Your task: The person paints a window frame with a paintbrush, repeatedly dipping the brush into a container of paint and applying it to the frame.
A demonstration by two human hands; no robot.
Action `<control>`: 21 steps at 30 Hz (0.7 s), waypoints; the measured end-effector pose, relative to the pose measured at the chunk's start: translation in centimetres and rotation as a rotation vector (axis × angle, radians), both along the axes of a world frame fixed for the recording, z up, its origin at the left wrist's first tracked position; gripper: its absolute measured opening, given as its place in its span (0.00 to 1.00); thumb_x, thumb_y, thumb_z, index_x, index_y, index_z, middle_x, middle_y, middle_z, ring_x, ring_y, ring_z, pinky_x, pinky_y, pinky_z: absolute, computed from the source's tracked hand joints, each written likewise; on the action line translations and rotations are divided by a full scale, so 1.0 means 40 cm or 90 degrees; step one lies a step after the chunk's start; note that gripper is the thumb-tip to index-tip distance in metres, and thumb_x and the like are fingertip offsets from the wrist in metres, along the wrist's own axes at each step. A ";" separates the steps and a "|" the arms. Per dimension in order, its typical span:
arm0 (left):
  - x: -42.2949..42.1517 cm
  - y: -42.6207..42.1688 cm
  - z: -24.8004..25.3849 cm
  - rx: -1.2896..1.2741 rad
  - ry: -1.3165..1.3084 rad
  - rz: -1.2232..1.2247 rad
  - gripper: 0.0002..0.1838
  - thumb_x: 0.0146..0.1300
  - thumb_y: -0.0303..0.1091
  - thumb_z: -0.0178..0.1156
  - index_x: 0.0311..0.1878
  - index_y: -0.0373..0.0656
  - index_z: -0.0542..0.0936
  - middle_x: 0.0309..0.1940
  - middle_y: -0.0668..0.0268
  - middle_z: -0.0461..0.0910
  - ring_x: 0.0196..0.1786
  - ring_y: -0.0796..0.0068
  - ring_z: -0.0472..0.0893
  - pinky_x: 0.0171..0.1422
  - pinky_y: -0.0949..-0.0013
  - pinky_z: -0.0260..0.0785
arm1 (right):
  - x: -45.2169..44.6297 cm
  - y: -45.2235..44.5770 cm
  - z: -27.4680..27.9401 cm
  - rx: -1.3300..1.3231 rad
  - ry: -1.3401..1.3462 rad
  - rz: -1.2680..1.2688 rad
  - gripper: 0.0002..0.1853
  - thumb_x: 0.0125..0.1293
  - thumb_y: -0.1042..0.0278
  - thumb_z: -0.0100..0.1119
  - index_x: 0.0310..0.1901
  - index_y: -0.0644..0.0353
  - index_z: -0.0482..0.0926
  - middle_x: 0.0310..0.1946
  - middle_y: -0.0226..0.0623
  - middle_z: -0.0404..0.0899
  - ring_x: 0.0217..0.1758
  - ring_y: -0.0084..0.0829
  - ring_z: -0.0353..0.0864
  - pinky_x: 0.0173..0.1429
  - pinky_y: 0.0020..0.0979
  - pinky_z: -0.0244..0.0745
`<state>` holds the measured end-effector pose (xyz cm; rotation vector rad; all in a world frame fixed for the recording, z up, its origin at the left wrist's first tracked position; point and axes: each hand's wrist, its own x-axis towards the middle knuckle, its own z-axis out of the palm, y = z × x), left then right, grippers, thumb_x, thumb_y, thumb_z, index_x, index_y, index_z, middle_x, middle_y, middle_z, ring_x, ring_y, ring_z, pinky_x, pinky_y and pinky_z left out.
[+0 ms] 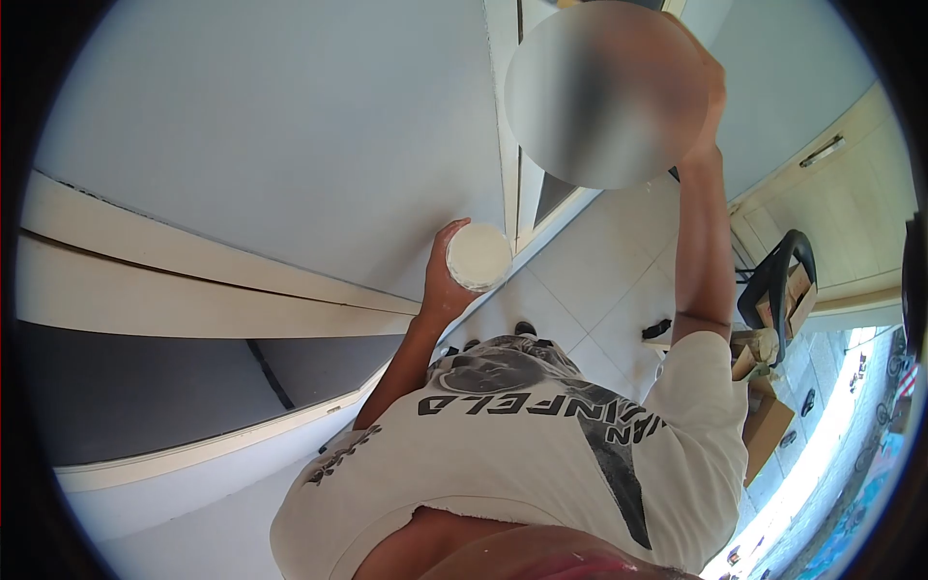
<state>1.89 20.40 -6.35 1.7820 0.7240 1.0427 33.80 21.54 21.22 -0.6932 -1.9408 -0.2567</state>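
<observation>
You've got a round, open-topped white tub of smooth, creamy-white paste (478, 257) out near the middle of the scene, your left hand (448, 280) clamped around its left side. It looks light and thin-walled, probably a little flexible, so don't squeeze hard; smears at the rim could turn slippery, and a low grip around the wall should serve best. Over on the far right, your right hand (713, 82) is up, apart from the left, but blur covers it: can't tell what it holds. Beyond the tub, there's a flat, matte grey wall (280, 126), edged near-left by cream-painted trim (184, 300); to the right, glossy pale square floor tiles (570, 290).
</observation>
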 end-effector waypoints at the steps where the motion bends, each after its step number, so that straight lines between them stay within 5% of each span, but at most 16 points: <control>1: 0.008 -0.003 0.006 -0.003 -0.006 -0.001 0.55 0.40 0.20 0.83 0.74 0.43 0.66 0.73 0.59 0.70 0.74 0.62 0.72 0.80 0.58 0.65 | -0.006 -0.003 0.014 0.068 -0.027 -0.029 0.14 0.63 0.90 0.68 0.48 0.63 0.88 0.53 0.42 0.86 0.53 0.38 0.90 0.57 0.31 0.88; 4: 0.027 -0.010 0.018 -0.005 -0.010 0.007 0.55 0.39 0.22 0.84 0.74 0.43 0.66 0.73 0.59 0.70 0.74 0.62 0.72 0.80 0.58 0.64 | -0.036 0.000 -0.038 0.133 -0.083 -0.093 0.18 0.58 0.89 0.71 0.49 0.60 0.88 0.55 0.45 0.86 0.55 0.44 0.89 0.56 0.34 0.88; 9: 0.035 -0.017 0.018 0.012 0.002 0.056 0.55 0.40 0.23 0.85 0.74 0.43 0.66 0.73 0.59 0.70 0.73 0.62 0.72 0.80 0.59 0.65 | -0.040 -0.053 -0.288 -0.079 -0.119 -0.082 0.20 0.52 0.91 0.72 0.46 0.62 0.87 0.57 0.47 0.84 0.63 0.46 0.86 0.60 0.35 0.88; 11: 0.039 -0.023 0.012 0.022 0.016 0.078 0.54 0.40 0.23 0.85 0.74 0.43 0.66 0.73 0.59 0.70 0.73 0.62 0.72 0.79 0.59 0.65 | -0.041 -0.068 -0.306 -0.295 -0.135 -0.078 0.18 0.54 0.91 0.72 0.45 0.62 0.87 0.55 0.45 0.85 0.59 0.43 0.88 0.57 0.33 0.88; 14: 0.046 -0.032 0.014 0.006 0.017 0.088 0.54 0.41 0.24 0.85 0.74 0.42 0.67 0.72 0.59 0.71 0.73 0.63 0.73 0.79 0.60 0.66 | -0.024 -0.031 -0.190 -0.310 -0.153 -0.044 0.17 0.56 0.89 0.73 0.45 0.61 0.86 0.52 0.44 0.86 0.54 0.41 0.90 0.53 0.33 0.89; 21: 0.077 -0.043 0.032 0.032 -0.038 0.092 0.53 0.42 0.25 0.85 0.74 0.42 0.66 0.71 0.59 0.71 0.72 0.64 0.74 0.78 0.60 0.66 | -0.016 0.055 -0.020 0.155 -0.092 -0.056 0.17 0.54 0.87 0.73 0.45 0.59 0.88 0.50 0.40 0.86 0.52 0.42 0.89 0.52 0.34 0.88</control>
